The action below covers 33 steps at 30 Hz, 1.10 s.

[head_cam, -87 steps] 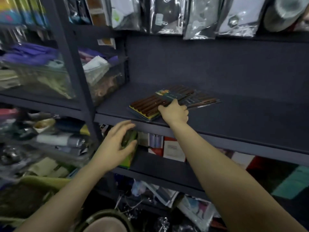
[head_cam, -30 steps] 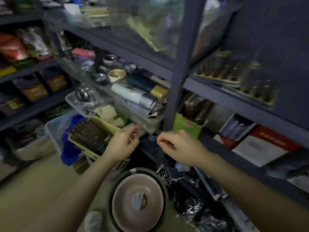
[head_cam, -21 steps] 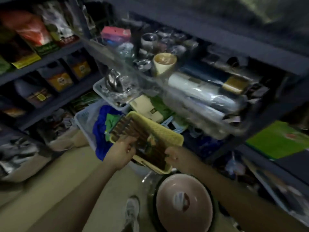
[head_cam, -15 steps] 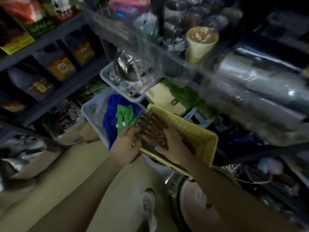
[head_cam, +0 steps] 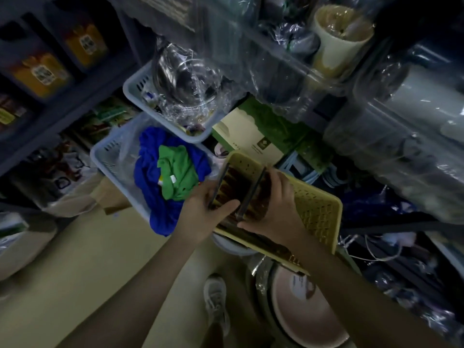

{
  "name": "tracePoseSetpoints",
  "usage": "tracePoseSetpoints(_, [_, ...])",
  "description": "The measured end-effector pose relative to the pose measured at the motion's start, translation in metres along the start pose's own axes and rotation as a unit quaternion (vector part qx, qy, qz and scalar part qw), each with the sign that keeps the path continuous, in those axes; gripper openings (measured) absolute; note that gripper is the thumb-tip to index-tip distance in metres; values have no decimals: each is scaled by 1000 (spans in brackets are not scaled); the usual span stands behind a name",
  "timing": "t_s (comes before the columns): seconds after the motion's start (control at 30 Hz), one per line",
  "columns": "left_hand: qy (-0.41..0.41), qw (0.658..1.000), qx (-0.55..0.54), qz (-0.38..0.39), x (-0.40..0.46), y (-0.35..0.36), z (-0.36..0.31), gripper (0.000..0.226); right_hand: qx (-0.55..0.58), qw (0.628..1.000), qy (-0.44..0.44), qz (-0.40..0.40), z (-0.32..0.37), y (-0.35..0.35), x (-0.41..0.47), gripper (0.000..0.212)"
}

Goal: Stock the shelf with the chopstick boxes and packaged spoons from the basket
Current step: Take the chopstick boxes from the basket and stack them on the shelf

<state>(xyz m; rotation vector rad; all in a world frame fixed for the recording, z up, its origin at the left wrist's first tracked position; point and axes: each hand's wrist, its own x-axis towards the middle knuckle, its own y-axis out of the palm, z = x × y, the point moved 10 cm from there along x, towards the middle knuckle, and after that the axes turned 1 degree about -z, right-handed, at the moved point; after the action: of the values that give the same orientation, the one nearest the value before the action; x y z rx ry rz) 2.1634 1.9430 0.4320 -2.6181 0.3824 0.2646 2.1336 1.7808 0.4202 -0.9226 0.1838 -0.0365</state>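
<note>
A yellow perforated basket [head_cam: 316, 209] sits low in front of me, tilted, with flat boxes of dark brown chopsticks [head_cam: 231, 187] standing on edge inside it. My left hand [head_cam: 208, 212] grips one chopstick box at the basket's left end, thumb across its front. My right hand [head_cam: 276, 204] reaches into the basket and closes on another box, tilting it up. No packaged spoons can be made out. The target shelf is out of view.
A pale blue basket [head_cam: 108, 156] with blue and green cloth lies left of the yellow one. Another pale basket [head_cam: 135, 84] with wrapped glassware sits above. A stack of round bowls [head_cam: 301, 302] stands below. My shoe [head_cam: 216, 297] is on the beige floor.
I turned from the upper shelf, where chopstick boxes lie, down to the yellow basket. Both hands went into it and took hold of chopstick boxes.
</note>
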Motion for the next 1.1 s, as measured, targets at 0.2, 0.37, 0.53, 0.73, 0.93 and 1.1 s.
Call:
tracePoseSetpoints(0.2, [40, 991, -42, 122, -21, 61, -43, 63, -178, 976, 11, 124, -13, -51, -48, 111])
tracePoseSetpoints(0.37, [102, 977, -25, 185, -46, 96, -73, 55, -384, 907, -157, 73, -25, -92, -60, 88])
tracePoseSetpoints(0.53, [139, 977, 10, 161, -58, 100, -94, 59, -373, 837, -398, 29, -8, -99, -103, 21])
tracePoseSetpoints(0.73, [215, 960, 57, 171, -94, 96, -146, 54, -315, 880, -352, -55, 24, -170, -134, 14])
tracePoseSetpoints(0.93, [308, 939, 17, 154, -160, 91, -239, 44, -258, 892, -344, -136, 49, -251, -205, 26])
tracePoseSetpoints(1.1, [311, 937, -44, 156, -212, 118, -301, 30, -168, 947, -258, -87, 22, -295, -251, 58])
